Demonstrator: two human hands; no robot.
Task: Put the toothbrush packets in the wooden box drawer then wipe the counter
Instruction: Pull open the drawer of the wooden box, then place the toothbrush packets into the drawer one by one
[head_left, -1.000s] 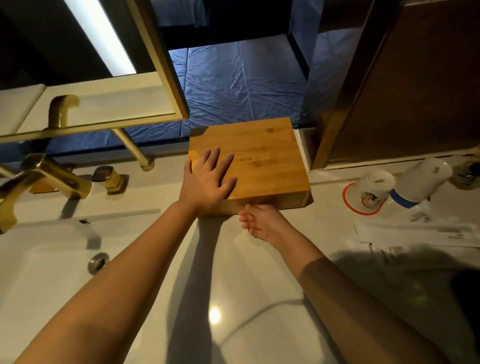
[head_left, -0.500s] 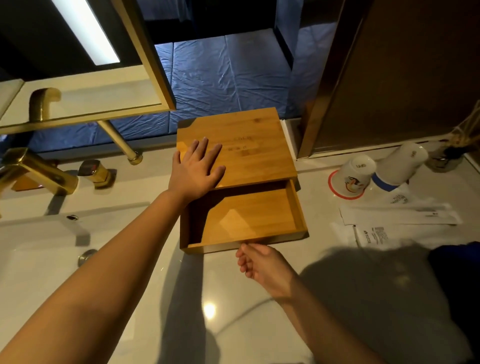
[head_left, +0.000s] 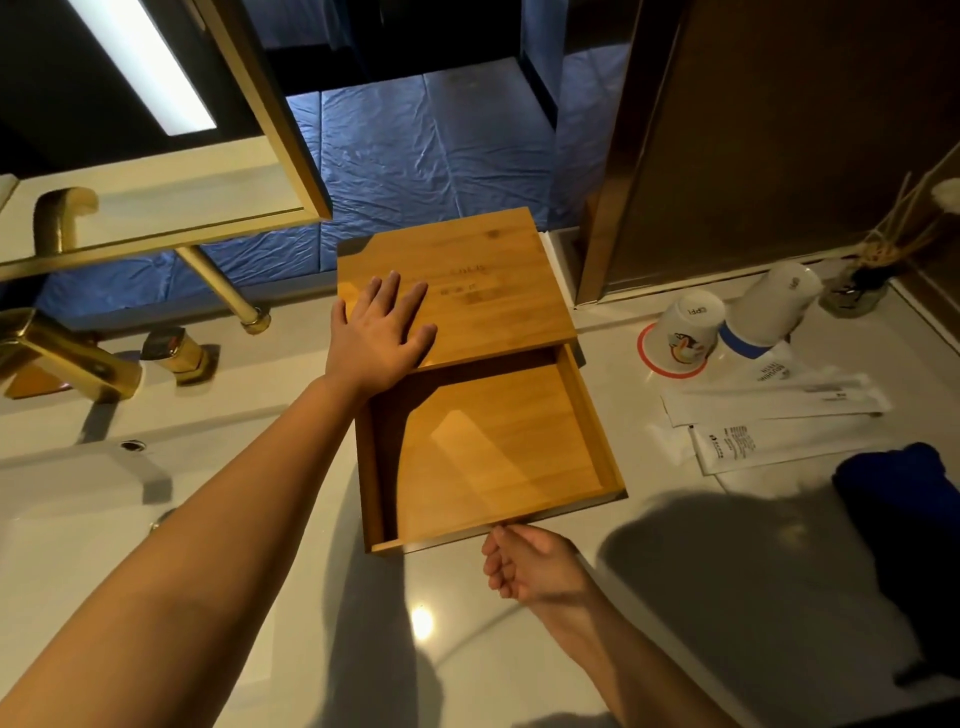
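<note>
I see the wooden box (head_left: 457, 291) on the pale, glossy counter (head_left: 322, 597). It is a flat square case of honey-coloured bamboo with visible grain and faint printed marks on its lid. The left hand (head_left: 379, 338) lies flat on the lid's near left corner, palm down, fingers spread, gripping nothing.

The drawer (head_left: 493, 452) stands pulled well out toward me. It is a shallow tray of the same smooth wood with thin upright walls, and its floor is bare and catches a soft reflection. The right hand (head_left: 530, 566) sits at the drawer's front edge, palm turned up, fingers curled loosely inward. One fingertip touches the underside of the front lip; I cannot tell whether it grips the lip.

The toothbrush packets (head_left: 774, 415) lie on the counter to the right of the drawer, well clear of it. They are long, flat white sachets with small dark print, overlapping one another. Behind them, two white cups (head_left: 691, 332) rest upside down, one with a coloured print and a red ring at its base, the other with a blue band. A dark blue cloth (head_left: 898, 499), soft and bunched, lies at the right edge, just beside the packets. A brass-toned angular faucet (head_left: 67, 358) stands at the left above the white basin (head_left: 67, 519).
</note>
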